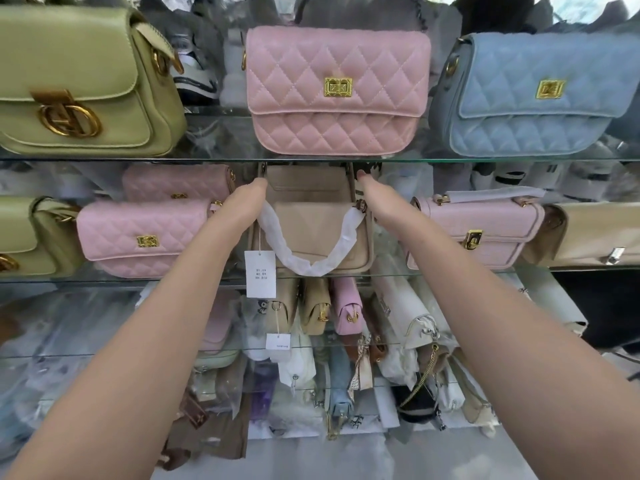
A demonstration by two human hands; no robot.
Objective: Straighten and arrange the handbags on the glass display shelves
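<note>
On the middle glass shelf (450, 273) a beige handbag (313, 237) stands at the front, its strap wrapped in white paper and a white price tag (260, 273) hanging from it. A second beige handbag (304, 183) stands right behind it. My left hand (247, 200) reaches past the front bag, its fingers stretched along the rear bag's left side. My right hand (371, 199) does the same on the rear bag's right side, one fingertip showing by its top corner. Most of both hands' fingers are hidden.
The top glass shelf (214, 159) carries a green bag (79, 88), a pink quilted bag (337, 91) and a blue quilted bag (533, 98). Beside my hands stand two pink quilted bags (142, 237), a pale pink clasp bag (478, 233) and a glossy beige bag (595, 237). Below are several wrapped bags.
</note>
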